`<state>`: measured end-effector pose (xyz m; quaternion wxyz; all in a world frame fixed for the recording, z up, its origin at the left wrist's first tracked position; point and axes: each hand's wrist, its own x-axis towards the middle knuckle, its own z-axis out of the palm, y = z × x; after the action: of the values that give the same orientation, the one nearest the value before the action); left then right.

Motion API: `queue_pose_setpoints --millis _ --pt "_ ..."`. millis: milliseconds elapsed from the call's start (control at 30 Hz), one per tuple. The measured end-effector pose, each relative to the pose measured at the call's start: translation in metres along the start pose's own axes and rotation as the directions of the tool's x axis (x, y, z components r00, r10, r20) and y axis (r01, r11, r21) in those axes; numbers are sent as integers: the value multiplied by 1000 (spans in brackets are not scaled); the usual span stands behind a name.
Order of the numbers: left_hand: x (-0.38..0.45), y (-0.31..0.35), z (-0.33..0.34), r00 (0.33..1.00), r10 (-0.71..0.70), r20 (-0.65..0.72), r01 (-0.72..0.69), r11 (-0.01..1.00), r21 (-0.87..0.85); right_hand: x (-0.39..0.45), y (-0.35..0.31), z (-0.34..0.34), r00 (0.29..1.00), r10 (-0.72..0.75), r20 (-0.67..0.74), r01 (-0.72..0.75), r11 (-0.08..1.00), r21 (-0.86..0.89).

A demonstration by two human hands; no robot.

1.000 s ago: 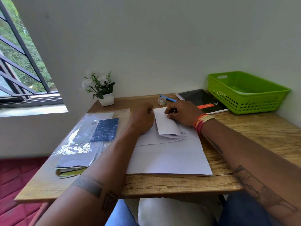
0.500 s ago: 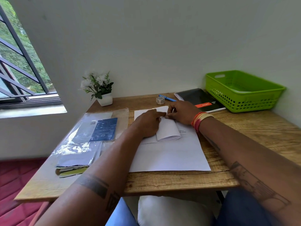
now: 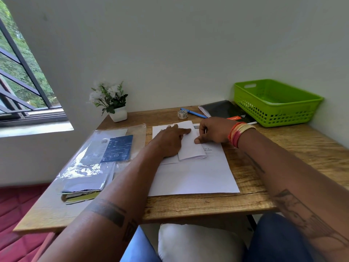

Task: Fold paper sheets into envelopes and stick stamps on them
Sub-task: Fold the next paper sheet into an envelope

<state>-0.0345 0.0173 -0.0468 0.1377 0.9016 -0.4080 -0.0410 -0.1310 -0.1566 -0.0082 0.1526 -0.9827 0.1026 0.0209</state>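
At the left of the tabletop lies a clear plastic packet with a blue card inside, and behind it a small potted plant; neither matters to the fold, so they can stay where they are.

The left hand lies flat, fingers straight and pointing right, pressing on the folded paper, which rests on a larger flat sheet near the middle of the tabletop. This hand's grip is open: it pins the paper and does not grasp it. To do this step well, I would keep that palm heavy on the left part so the layers cannot slide, and run the fingertips along the fold line in one firm pass.

Just to the right, the right hand has its fingers curled, the thumb pressed down on the right edge of the folded paper; I read its grip as a light pinch on that edge. It should line up the edges before any crease is pressed, since a skewed flap will likely give a crooked envelope. The near end of the folded paper bulges a little, so the crease probably still needs flattening there.

Behind the hands sit a small roll of stamps and a blue pen, then a black notebook and a green basket at the far right.
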Motion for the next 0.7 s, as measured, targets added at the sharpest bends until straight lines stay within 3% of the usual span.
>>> queue_pose_setpoints --millis 600,700 --pt "-5 4 -1 1000 -24 3 24 1000 1 -37 6 -11 965 -34 261 33 999 8" --pt "-5 4 -2 1000 -18 1 18 1000 8 -38 15 -8 988 -111 112 93 983 156"
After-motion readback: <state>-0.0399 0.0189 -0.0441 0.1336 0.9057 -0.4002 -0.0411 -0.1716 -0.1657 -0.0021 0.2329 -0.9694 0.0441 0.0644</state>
